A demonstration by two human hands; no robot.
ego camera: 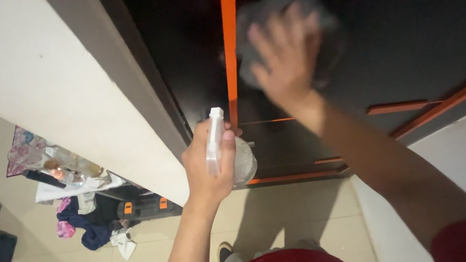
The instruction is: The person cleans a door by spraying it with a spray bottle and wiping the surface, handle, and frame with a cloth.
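Against the black door (412, 3) with its orange strip (231, 38), the right hand (284, 60) presses a grey cloth (270, 10) flat, fingers spread over it and blurred; the left hand (209, 169) is lower, near the door's edge, wrapped around a clear spray bottle (230, 153) with the white nozzle pointing up. Below on the tiled floor (296, 214) lie a heap of clothes (82, 223) and a black-and-orange box (145, 207) beside the white wall (49, 73); bottles (57, 162) stand just above them.
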